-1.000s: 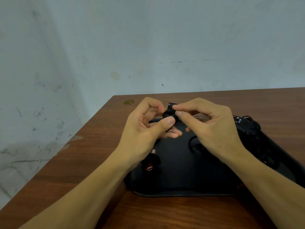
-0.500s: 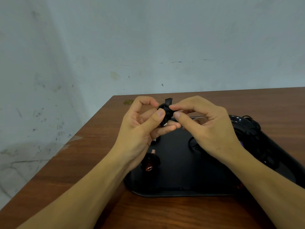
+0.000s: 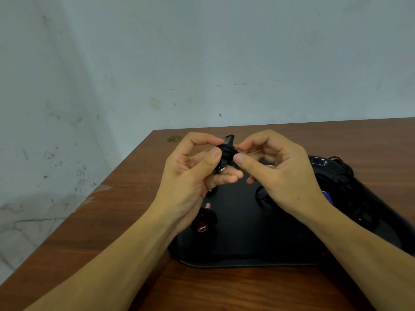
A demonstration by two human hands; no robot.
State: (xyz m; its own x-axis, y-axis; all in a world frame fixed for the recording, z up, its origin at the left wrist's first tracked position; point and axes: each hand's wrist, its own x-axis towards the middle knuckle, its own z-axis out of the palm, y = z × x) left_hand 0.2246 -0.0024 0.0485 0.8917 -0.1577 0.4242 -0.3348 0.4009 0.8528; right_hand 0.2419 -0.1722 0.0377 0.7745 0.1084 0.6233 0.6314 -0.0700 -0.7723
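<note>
Small black part (image 3: pixel 226 152): held above black tray (image 3: pixel 247 245) on desk (image 3: pixel 134 209). Left hand (image 3: pixel 190 176) grip clamped on it, thumb + index. Right hand (image 3: pixel 283 176) grip pinches its right side. Vs. 1 s ago, part sits higher and right thumb is re-set lower; prob. twisting/fitting in progress.

Centre frame: my left hand (image 3: pixel 186 176) and right hand (image 3: pixel 285 176) meet above the far end of the tray (image 3: pixel 247 261), with the small part (image 3: pixel 226 151) pinched between them. The tray sits on the table (image 3: pixel 134 198), lower centre to right. On the tray, a knob piece (image 3: pixel 204 221) lies near the left edge under my left wrist, and a cable bundle (image 3: pixel 343 180) lies at the right end. A round disc (image 3: pixel 174 139) lies at the table's far left corner. The wall (image 3: pixel 202 52) is behind.
</note>
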